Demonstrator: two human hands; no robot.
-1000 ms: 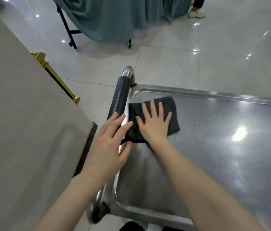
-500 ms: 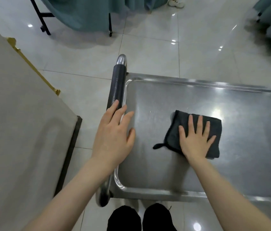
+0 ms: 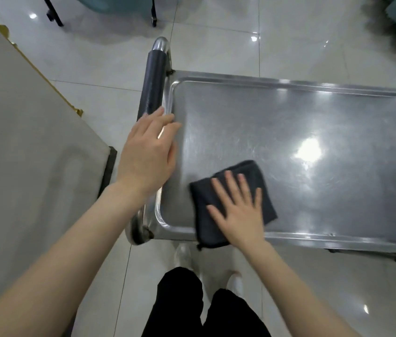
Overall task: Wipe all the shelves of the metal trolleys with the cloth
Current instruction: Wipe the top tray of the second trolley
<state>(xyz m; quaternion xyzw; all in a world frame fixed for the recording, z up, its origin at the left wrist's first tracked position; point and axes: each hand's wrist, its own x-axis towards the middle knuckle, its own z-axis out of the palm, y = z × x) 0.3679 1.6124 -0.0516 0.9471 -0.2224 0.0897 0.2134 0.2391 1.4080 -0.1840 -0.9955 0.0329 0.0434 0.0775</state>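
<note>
The dark cloth (image 3: 201, 210) had slid to the trolley shelf's (image 3: 289, 122) near-left corner under the flat right hand (image 3: 240, 210). The left hand (image 3: 148, 154) lay flat on the handle (image 3: 153, 83).

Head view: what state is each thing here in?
Top shelf: shiny, reflecting a light.
Cloth: folded, flat on the top shelf, near edge hanging over the rim.
Right hand: fingers spread, pressing the cloth.
Left hand: fingers straight, lying over the handle.
</note>
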